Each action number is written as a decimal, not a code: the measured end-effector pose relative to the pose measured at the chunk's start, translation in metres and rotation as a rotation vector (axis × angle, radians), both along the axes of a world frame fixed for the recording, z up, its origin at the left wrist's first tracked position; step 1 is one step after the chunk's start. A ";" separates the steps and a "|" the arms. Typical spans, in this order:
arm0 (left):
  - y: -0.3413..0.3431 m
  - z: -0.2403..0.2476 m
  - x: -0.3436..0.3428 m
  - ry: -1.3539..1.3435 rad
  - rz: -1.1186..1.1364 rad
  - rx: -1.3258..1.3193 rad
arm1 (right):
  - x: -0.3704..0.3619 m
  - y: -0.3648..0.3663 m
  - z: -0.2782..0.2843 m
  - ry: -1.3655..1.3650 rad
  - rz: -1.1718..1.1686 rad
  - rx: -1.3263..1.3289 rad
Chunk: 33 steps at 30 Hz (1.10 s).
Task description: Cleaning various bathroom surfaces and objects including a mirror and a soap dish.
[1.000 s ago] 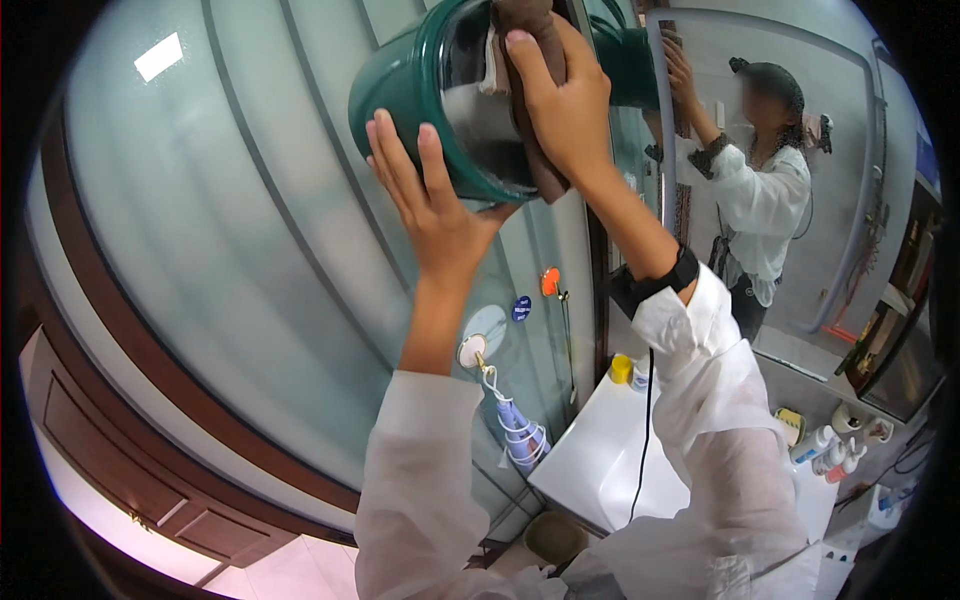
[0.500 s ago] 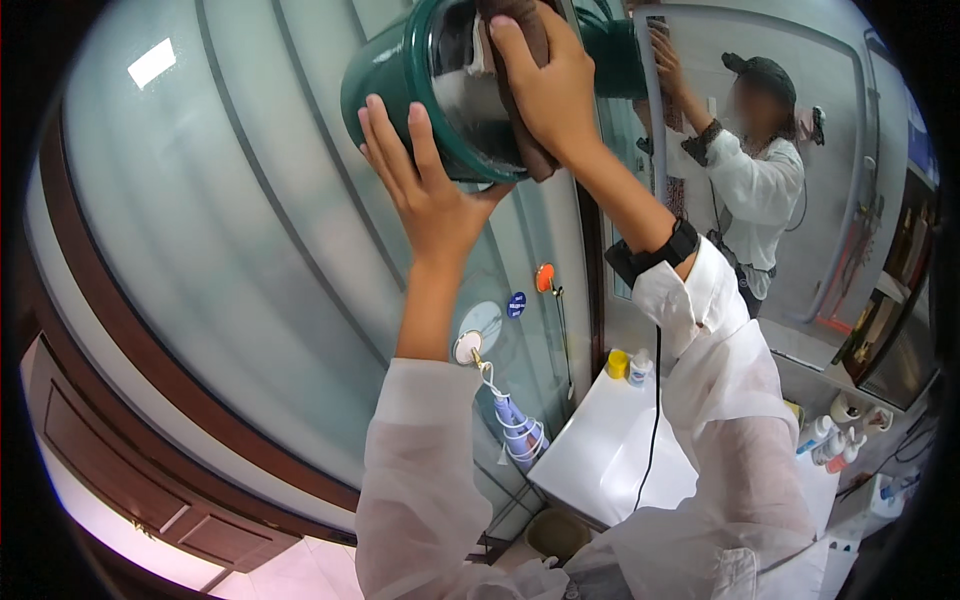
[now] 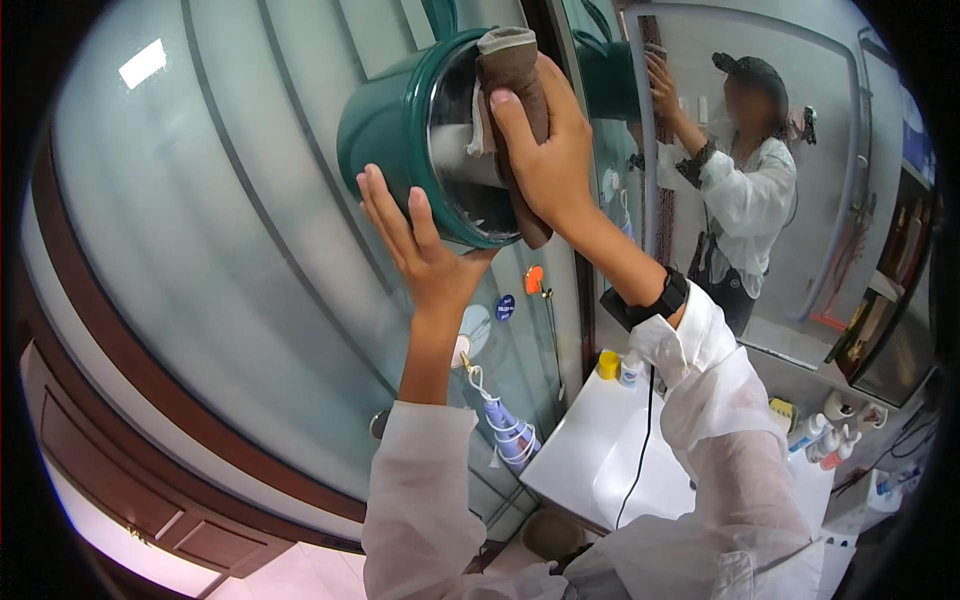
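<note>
A green round case with a glossy, reflective front face hangs at the top middle, a green strap above it. My left hand grips its lower side, fingers along the green wall and thumb under the front rim. In my right hand is a folded brown cloth, pressed on the right part of the glossy face. The fingertips of this hand are partly hidden behind the cloth. A black band sits on my right wrist.
Frosted glass panels stand behind the case. A mirror on the right reflects a person. Below are a white basin, a yellow jar, several bottles and a purple hair dryer on a hook.
The case and both hands appear lower in view, showing the cloth's top end and more of the front face. My right hand still holds the cloth against that face.
</note>
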<state>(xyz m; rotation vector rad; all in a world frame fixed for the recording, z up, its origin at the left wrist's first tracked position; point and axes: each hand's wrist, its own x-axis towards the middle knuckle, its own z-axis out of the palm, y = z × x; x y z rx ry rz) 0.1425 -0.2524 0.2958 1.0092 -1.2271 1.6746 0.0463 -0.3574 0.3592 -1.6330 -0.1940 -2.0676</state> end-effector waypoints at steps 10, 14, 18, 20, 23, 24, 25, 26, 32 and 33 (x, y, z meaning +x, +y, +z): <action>0.007 -0.005 -0.022 0.427 -0.106 0.002 | -0.003 -0.027 0.013 0.131 0.240 0.051; -0.001 -0.011 -0.035 0.523 -0.140 0.031 | -0.014 -0.028 0.020 0.259 0.252 0.091; -0.007 -0.013 -0.038 0.690 -0.321 0.086 | -0.015 -0.026 0.023 0.304 0.293 0.070; -0.012 -0.017 -0.038 0.720 -0.405 0.106 | -0.014 -0.029 0.020 0.322 0.328 0.062; -0.018 -0.022 -0.039 0.621 -0.295 0.162 | -0.015 -0.039 0.011 0.242 0.460 0.133; -0.017 -0.023 -0.040 0.580 -0.306 0.213 | -0.017 -0.042 0.007 0.212 0.491 0.135; -0.017 -0.026 -0.041 0.539 -0.317 0.265 | -0.021 -0.045 0.003 0.182 0.521 0.139; -0.021 -0.029 -0.045 0.498 -0.337 0.246 | -0.027 -0.049 -0.006 0.155 0.523 0.171; -0.039 -0.045 -0.112 0.403 -0.411 0.152 | -0.081 -0.137 -0.064 0.009 0.573 -0.019; -0.041 -0.050 -0.121 0.382 -0.362 0.167 | -0.091 -0.133 -0.082 0.006 0.610 0.119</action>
